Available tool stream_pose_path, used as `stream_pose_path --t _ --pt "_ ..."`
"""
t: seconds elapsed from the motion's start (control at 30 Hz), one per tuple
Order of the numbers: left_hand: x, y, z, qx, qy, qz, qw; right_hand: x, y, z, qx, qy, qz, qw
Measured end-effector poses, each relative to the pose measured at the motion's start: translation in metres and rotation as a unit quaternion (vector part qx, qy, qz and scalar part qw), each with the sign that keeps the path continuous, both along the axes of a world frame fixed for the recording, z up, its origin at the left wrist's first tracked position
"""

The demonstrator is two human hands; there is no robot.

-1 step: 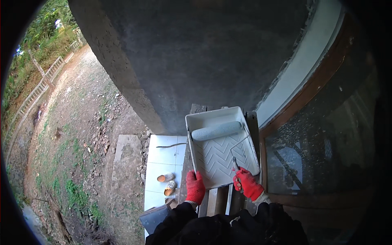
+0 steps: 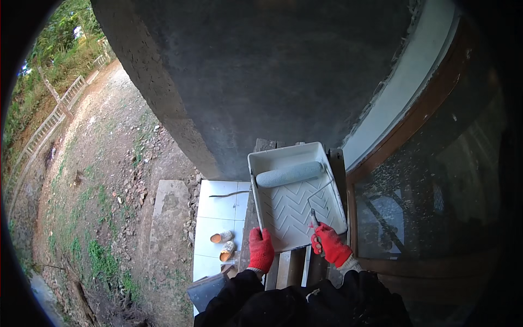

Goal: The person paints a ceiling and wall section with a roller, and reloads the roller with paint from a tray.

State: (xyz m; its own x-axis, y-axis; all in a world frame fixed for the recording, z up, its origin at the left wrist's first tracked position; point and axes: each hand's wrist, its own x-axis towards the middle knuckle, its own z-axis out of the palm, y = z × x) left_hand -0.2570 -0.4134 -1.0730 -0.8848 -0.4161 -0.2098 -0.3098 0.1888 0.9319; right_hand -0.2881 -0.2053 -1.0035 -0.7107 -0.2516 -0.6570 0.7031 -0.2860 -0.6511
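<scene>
A white paint tray (image 2: 283, 218) with a chevron-ribbed slope rests on a wooden slatted stand (image 2: 338, 169). A pale blue-grey roller (image 2: 289, 174) lies across its far part. My left hand (image 2: 261, 249), in a red glove, grips the tray's near-left edge. My right hand (image 2: 332, 245), also gloved in red, is closed on the roller's handle (image 2: 314, 219) at the tray's near-right side, with the wire frame running up to the roller.
A dark cement wall (image 2: 261, 82) stands ahead. A brown-framed glass pane (image 2: 425, 207) is on the right. At left lie white tiles (image 2: 212, 201) with a thin stick, two shoes (image 2: 227, 250), a concrete slab (image 2: 166, 218) and stony dirt ground (image 2: 120, 174), bordered by a railing (image 2: 71, 98).
</scene>
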Motion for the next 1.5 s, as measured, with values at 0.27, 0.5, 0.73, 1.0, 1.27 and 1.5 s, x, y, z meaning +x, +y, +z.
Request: stream_pose_path --t 0.27,0.5,0.73,1.0,1.27,1.5 --pt "-0.001 -0.003 0.003 -0.030 0.007 -0.031 0.999 -0.028 -0.014 -0.023 -0.005 -0.012 0.000 1.000" --pt "-0.001 0.000 0.001 -0.012 -0.002 -0.032 0.999 -0.040 -0.017 -0.029 0.012 0.014 -0.028 0.999" --pt "0.001 -0.002 -0.007 -0.015 0.007 -0.006 1.000 -0.008 -0.003 0.022 0.071 0.055 -0.032 0.995" --pt "0.005 -0.007 0.012 0.020 0.005 -0.052 0.998 -0.009 0.012 0.075 0.517 0.332 0.071 0.786" --pt "0.010 -0.016 -0.002 0.024 -0.024 -0.081 0.996 -0.020 -0.018 0.077 0.758 0.321 0.260 0.506" --pt "0.009 -0.023 -0.003 0.099 -0.034 -0.090 0.990 -0.050 -0.056 0.068 0.804 0.275 0.341 0.401"
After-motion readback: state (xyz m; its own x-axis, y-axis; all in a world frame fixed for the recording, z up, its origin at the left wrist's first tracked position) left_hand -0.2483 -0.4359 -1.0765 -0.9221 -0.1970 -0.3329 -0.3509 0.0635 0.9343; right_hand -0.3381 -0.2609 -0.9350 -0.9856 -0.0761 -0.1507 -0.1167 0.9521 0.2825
